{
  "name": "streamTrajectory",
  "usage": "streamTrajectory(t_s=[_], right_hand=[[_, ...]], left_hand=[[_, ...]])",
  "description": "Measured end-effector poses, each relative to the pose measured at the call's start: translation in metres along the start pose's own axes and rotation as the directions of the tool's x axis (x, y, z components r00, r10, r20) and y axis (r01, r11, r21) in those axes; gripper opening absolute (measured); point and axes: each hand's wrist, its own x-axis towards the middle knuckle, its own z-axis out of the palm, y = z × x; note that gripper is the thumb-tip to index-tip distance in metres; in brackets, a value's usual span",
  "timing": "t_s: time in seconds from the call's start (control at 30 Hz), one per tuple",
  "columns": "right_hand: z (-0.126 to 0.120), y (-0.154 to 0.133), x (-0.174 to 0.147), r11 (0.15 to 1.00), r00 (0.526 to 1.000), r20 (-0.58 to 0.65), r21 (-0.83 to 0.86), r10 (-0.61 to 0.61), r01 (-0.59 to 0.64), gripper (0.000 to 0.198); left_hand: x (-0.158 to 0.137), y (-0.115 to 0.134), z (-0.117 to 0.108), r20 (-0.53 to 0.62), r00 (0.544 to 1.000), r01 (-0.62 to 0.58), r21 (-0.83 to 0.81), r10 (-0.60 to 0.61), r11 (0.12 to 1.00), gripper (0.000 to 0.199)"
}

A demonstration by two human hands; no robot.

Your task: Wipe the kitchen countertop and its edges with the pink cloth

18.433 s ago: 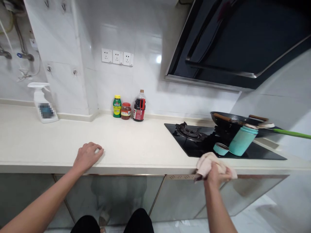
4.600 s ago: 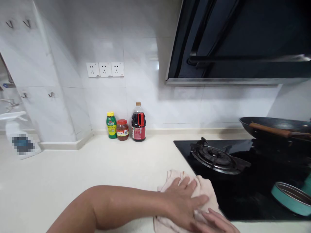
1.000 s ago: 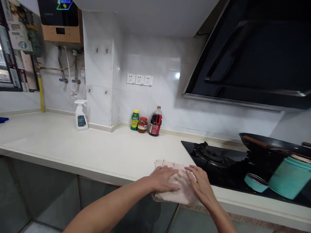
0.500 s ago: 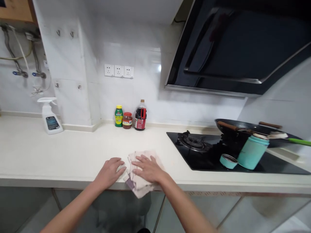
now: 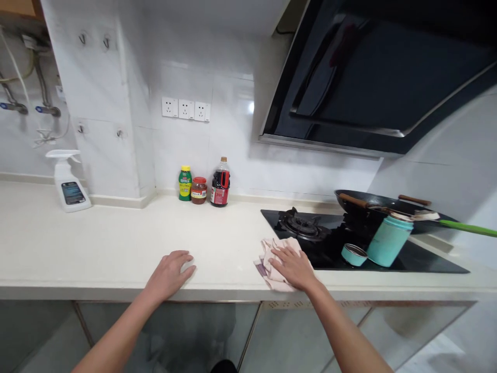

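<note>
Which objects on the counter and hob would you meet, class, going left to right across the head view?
White spray bottle → green bottle → red-lidded jar → red-labelled bottle → pink cloth → small turquoise container → tall turquoise container.

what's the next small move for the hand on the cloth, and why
I'd probably slide the right hand and cloth slightly left along the counter: the palm is down with fingers spread over the cloth, which already reaches the near left edge of the stove, while pale countertop stretches between it and the left hand.
</note>
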Motion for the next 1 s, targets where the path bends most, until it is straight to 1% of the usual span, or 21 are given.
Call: streamTrajectory(t_s=[0.1, 0.23, 0.33, 0.4, 0.5, 0.57, 0.63, 0.7, 0.77, 0.87, 1.0], right_hand=[[0.013, 0.005, -0.032, 1.000, 0.999, -0.052, -0.015, 0.005, -0.006, 0.057], [0.038, 0.008, -0.070, 1.000, 0.975, -0.220, -0.006, -0.019, 0.018, 0.057], [0.049, 0.000, -0.084, 1.000, 0.957, -0.288, -0.002, -0.025, 0.025, 0.055], [0.048, -0.008, -0.083, 0.999, 0.960, -0.277, 0.011, -0.047, 0.052, 0.054], [0.039, -0.020, -0.072, 0.989, 0.973, -0.199, 0.061, -0.118, 0.132, 0.053], [0.032, -0.026, -0.060, 0.973, 0.971, -0.166, 0.124, -0.172, 0.193, 0.051], [0.028, -0.027, -0.047, 0.947, 0.957, -0.203, 0.205, -0.206, 0.247, 0.049], [0.024, -0.026, -0.034, 0.919, 0.935, -0.278, 0.262, -0.220, 0.294, 0.047], [0.021, -0.022, -0.021, 0.911, 0.915, -0.335, 0.260, -0.225, 0.319, 0.047], [0.014, -0.011, 0.006, 0.939, 0.904, -0.384, 0.199, -0.189, 0.281, 0.048], [0.004, 0.010, 0.057, 0.984, 0.897, -0.439, 0.128, -0.053, 0.121, 0.051]], left_hand=[[-0.002, 0.004, -0.002, 0.007, 1.000, 0.012, 0.001, -0.012, 1.000, 0.037], [-0.003, 0.007, -0.004, 0.016, 1.000, 0.018, 0.002, -0.018, 1.000, 0.037], [-0.004, 0.008, -0.003, 0.000, 1.000, 0.009, -0.002, -0.009, 1.000, 0.036], [-0.005, 0.008, -0.002, -0.015, 1.000, 0.004, -0.003, -0.004, 1.000, 0.035], [-0.007, 0.007, 0.000, -0.026, 1.000, -0.001, -0.008, 0.000, 1.000, 0.034], [-0.008, 0.006, 0.000, -0.029, 1.000, -0.002, -0.014, 0.002, 1.000, 0.035], [-0.008, 0.006, 0.000, -0.030, 1.000, -0.004, -0.018, 0.003, 1.000, 0.035], [-0.009, 0.005, 0.000, -0.030, 1.000, -0.007, -0.018, 0.006, 1.000, 0.035], [-0.009, 0.005, 0.000, -0.032, 0.999, -0.009, -0.018, 0.008, 1.000, 0.035], [-0.009, 0.006, 0.001, -0.046, 0.999, -0.015, -0.010, 0.014, 1.000, 0.032], [-0.011, 0.004, 0.004, -0.086, 0.996, -0.033, 0.014, 0.034, 0.999, 0.031]])
